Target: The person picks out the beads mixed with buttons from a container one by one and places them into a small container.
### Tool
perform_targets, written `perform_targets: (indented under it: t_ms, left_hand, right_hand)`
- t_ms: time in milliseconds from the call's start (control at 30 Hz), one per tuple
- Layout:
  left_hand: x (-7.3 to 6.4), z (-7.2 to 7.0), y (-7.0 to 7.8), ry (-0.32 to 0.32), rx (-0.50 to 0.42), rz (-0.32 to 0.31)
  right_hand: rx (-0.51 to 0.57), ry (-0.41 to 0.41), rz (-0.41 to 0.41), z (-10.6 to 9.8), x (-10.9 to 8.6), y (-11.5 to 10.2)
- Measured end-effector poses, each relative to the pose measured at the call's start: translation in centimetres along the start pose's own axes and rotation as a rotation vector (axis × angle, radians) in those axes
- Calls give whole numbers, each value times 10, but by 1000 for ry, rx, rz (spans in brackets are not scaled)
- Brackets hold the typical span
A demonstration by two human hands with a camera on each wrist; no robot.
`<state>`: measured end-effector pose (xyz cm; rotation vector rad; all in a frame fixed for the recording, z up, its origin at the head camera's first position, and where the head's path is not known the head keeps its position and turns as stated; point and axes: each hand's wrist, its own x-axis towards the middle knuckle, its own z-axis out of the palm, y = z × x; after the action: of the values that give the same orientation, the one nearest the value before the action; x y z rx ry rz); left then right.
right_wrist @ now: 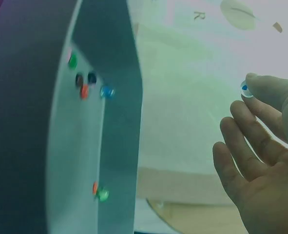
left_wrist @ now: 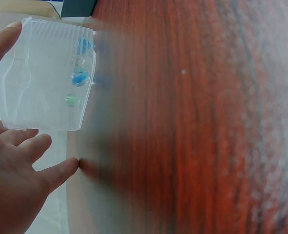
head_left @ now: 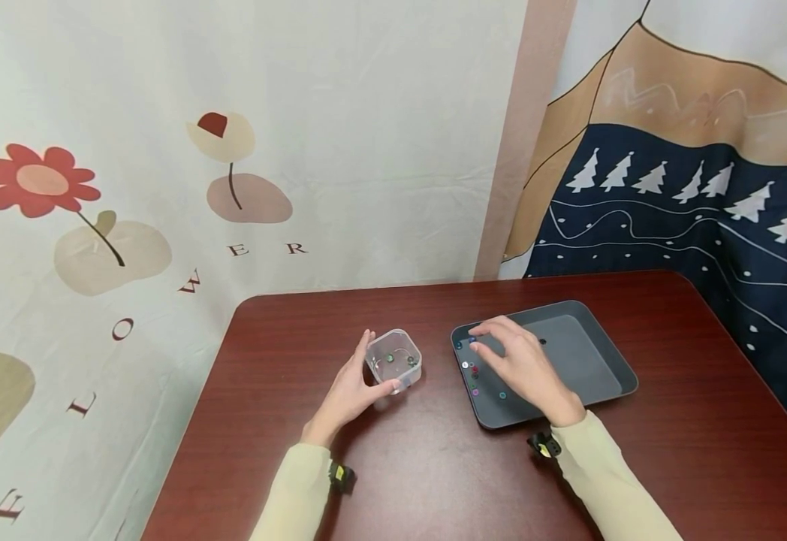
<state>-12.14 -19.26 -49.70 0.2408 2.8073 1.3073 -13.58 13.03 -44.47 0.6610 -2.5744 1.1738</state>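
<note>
My left hand [head_left: 349, 391] grips a clear plastic box [head_left: 403, 382] between thumb and fingers, low over the table. Inside the box [left_wrist: 41, 83] lie a few small glass marbles, blue [left_wrist: 79, 77] and green [left_wrist: 71, 100] in the left wrist view. Over the left part of a dark grey tray [head_left: 576, 353], my right hand [head_left: 525, 367] pinches one clear marble with a blue centre [right_wrist: 246, 89] between thumb and index finger. Its other fingers are spread and loosely bent. Several coloured marbles rest on the tray floor, among them a red one [right_wrist: 84, 91] and a blue one [right_wrist: 107, 92].
The tray stands on a reddish-brown wooden table [head_left: 427, 481], to the right of the box, its raised rim running all round. Behind the table hang a white flower-print cloth [head_left: 380, 150] and a navy cloth with trees [head_left: 637, 225].
</note>
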Motion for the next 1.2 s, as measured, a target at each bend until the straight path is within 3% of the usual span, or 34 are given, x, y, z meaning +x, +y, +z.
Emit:
perform_targets:
  t_ms: [167, 367, 733, 1200]
  left_hand:
    - [0, -2, 4, -12, 11, -7]
    - [2, -4, 4, -29, 50, 27]
    - [2, -2, -1, -30, 76, 32]
    - [2, -2, -2, -40, 65, 18]
  right_hand:
    - [29, 15, -59, 11, 2, -12]
    - [62, 18, -102, 27, 8, -25]
    - [121, -7, -122, 61, 24, -43]
    - [16, -41, -130, 92, 37, -37]
